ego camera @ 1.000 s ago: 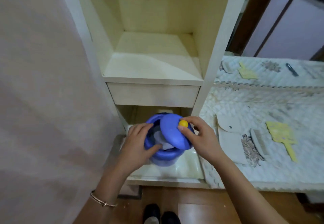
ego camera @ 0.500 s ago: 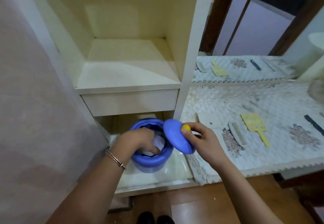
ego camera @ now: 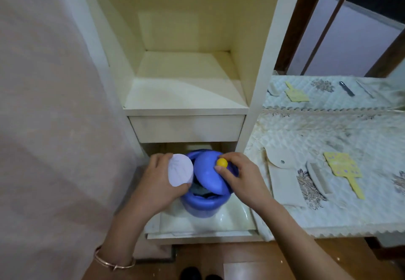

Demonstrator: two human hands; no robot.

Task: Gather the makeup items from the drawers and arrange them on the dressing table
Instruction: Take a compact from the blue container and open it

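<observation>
A blue round container [ego camera: 202,205] stands in the open lower drawer [ego camera: 203,233]. My right hand [ego camera: 241,178] grips its blue lid [ego camera: 208,175] by the yellow knob [ego camera: 222,162] and holds it tilted over the container's mouth. My left hand [ego camera: 160,183] holds a pale lilac oval item [ego camera: 180,172], like a powder puff or compact, just left of the container's rim. On the dressing table [ego camera: 350,139] to the right lie a cream pouch [ego camera: 282,178], a white comb [ego camera: 318,177] and a yellow hand mirror [ego camera: 344,167].
An upper drawer [ego camera: 186,128] is closed above the open one, below an open cream shelf [ego camera: 186,91]. A mirror [ego camera: 328,91] behind the table reflects its items. A pinkish wall [ego camera: 54,126] stands close on the left. Wooden floor [ego camera: 252,262] lies below.
My left hand has come up out of the container holding the pale lilac item. My right hand has swung the lid back over the container's mouth.
</observation>
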